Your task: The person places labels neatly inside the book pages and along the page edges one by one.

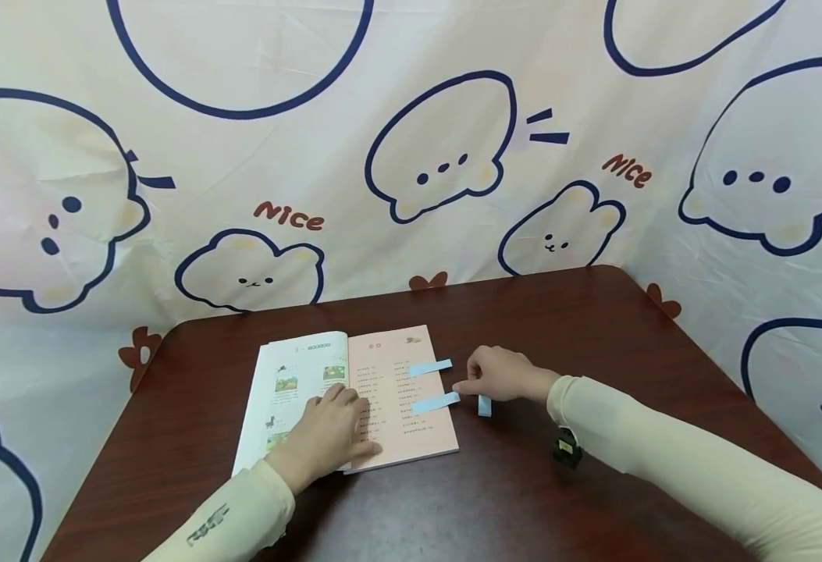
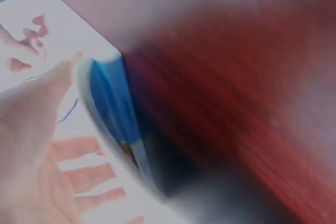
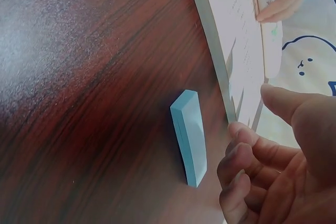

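An open book (image 1: 389, 445) lies on the table, its left page white with small pictures and its right page pale pink with lines of print. Two light blue sticky strips, an upper strip (image 1: 430, 367) and a lower strip (image 1: 435, 403), stick out past the right page's edge. My left hand (image 1: 329, 429) rests across the book near the spine, fingers loosely spread. The right hand (image 1: 502, 373) is by the lower strip's outer end, and the right wrist view shows a gap between thumb and forefinger, with the other fingers bent. Beside it stands a blue sticky-note pad (image 3: 190, 137).
The dark reddish-brown table (image 1: 411, 515) has rounded far corners. A pale curtain (image 1: 354, 257) printed with cartoon animals hangs behind and around it. A small black device (image 1: 567, 449) hangs under the right sleeve's cuff.
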{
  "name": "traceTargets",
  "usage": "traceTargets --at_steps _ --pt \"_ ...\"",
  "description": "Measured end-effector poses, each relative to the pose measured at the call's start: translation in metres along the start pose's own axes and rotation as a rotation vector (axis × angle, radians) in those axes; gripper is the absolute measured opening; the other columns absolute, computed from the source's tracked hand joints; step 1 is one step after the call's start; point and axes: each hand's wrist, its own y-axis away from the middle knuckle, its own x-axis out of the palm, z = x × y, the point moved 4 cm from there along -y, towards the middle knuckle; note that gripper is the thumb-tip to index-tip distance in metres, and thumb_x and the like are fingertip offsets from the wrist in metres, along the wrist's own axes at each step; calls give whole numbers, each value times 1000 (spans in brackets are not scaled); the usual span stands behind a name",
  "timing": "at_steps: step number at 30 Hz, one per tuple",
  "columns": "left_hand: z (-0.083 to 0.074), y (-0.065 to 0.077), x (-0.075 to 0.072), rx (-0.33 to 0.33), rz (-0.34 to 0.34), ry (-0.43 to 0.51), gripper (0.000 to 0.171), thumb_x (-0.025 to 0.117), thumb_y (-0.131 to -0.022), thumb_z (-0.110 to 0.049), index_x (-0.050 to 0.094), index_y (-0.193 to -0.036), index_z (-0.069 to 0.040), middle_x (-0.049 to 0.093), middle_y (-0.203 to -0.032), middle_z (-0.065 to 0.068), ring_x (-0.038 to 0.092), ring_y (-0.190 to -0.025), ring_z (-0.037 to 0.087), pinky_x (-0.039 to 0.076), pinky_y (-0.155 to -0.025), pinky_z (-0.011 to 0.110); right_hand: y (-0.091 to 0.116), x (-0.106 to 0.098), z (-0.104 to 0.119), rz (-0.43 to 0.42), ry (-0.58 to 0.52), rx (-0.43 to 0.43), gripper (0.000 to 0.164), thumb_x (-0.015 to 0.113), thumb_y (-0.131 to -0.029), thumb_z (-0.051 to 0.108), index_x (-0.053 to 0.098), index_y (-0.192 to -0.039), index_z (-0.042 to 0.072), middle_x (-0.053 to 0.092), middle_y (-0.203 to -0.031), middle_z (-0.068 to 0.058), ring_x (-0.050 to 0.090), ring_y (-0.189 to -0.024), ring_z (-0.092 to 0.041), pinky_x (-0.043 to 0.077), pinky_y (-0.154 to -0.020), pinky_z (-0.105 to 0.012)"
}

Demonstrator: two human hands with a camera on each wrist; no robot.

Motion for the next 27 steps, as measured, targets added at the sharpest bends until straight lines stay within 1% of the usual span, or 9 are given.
traceTargets --at_steps 4,6,8,13,17,19,21,24,27 --pt "-7 4 0 -23 107 42 94 84 -66 -67 60 -129 -3 60 -136 19 46 -138 46 43 -102 68 3 -3 -3 -4 -16 6 40 70 -93 44 67 -69 12 49 -55 5 51 -57 -11 35 -50 -25" --pt "-10 5 0 -29 133 43 100 85 -64 -68 57 -134 -1 56 -141 22 41 -142 49 39 -105 71 4 -4 -4 -4 -19 4 40 70 -93 44 68 -69 12 49 -54 5 51 -58 -11 36 -50 -25" --pt "-11 6 0 -32 135 32 100 86 -64 -67 58 -133 -1 57 -141 24 41 -142 49 39 -105 71 6 -5 -4 -3 -20 -2 40 69 -94 44 68 -70 11 49 -55 5 52 -58 -11 36 -50 -25" --pt "-10 6 -2 -31 117 25 90 87 -66 -61 62 -129 -1 61 -136 22 44 -141 48 41 -103 70 11 -7 -4 -8 -33 -12 40 69 -95 42 67 -69 11 47 -55 4 50 -58 -11 35 -50 -25" --pt "-7 7 -4 -7 123 54 81 83 -72 -59 65 -130 -6 63 -133 21 43 -141 50 40 -104 72 12 -9 -7 -20 -30 -20 40 68 -95 41 67 -71 10 47 -55 5 47 -57 -11 35 -51 -26" --pt "-6 7 -4 7 125 69 72 81 -77 -57 68 -129 -8 65 -132 20 43 -142 50 38 -105 73 12 -10 -9 -25 -26 -21 39 68 -95 42 68 -72 10 47 -56 5 48 -57 -11 35 -51 -26" --pt "-7 8 -6 21 124 77 58 78 -83 -52 72 -122 -10 66 -131 18 45 -141 48 36 -106 75 13 -11 -10 -31 -22 -16 38 69 -95 42 68 -73 11 48 -56 5 48 -58 -11 35 -52 -26" --pt "-11 11 -8 41 90 77 31 72 -91 -39 74 -103 -11 71 -121 14 52 -136 45 32 -108 76 14 -13 -11 -35 -22 -5 38 68 -95 43 68 -73 12 47 -57 4 48 -58 -12 36 -52 -26" --pt "-14 13 -9 38 19 79 16 67 -90 -26 72 -92 -11 75 -103 8 58 -130 44 31 -108 77 14 -13 -12 -35 -26 8 38 68 -95 44 67 -73 13 47 -58 4 48 -59 -12 36 -52 -26"
